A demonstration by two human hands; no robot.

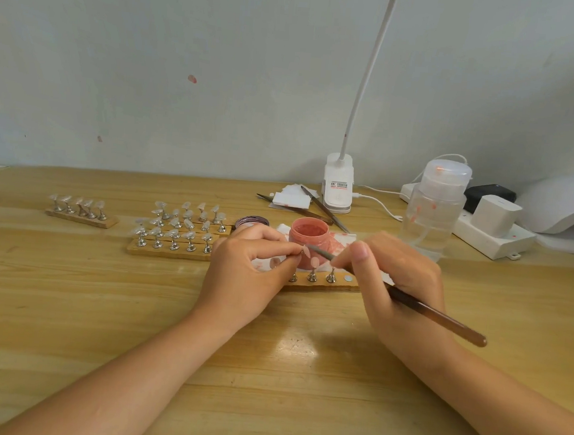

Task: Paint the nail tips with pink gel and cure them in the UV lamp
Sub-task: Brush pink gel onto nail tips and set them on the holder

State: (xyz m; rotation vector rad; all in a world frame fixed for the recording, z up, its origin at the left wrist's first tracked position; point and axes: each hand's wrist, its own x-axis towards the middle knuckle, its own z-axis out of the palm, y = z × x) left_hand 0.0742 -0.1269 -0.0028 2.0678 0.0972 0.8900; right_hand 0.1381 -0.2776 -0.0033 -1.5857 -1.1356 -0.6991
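Pinching a small metal nail-tip stand [300, 251], the left hand [247, 269] hovers just before the open pink gel jar [308, 237]; right hand [399, 277] grips the long brown brush [436, 313], bristles touching the tip. Bare wooden tabletop [100, 305] lies below both forearms.

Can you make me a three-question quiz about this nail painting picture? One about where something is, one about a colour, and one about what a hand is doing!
1. Where is the open jar?
A. Behind the hands, on the table
B. On the floor
C. On top of the white lamp

2. What colour is the gel in the jar?
A. Blue
B. Pink
C. Green

3. What is the right hand doing?
A. Lying flat and empty
B. Holding a brush
C. Lifting the clear bottle

Answers:
1 A, the jar stands on the table just beyond the fingers.
2 B, the gel looks pink.
3 B, the fingers pinch the brush, whose tip meets the nail tip held by the left hand.
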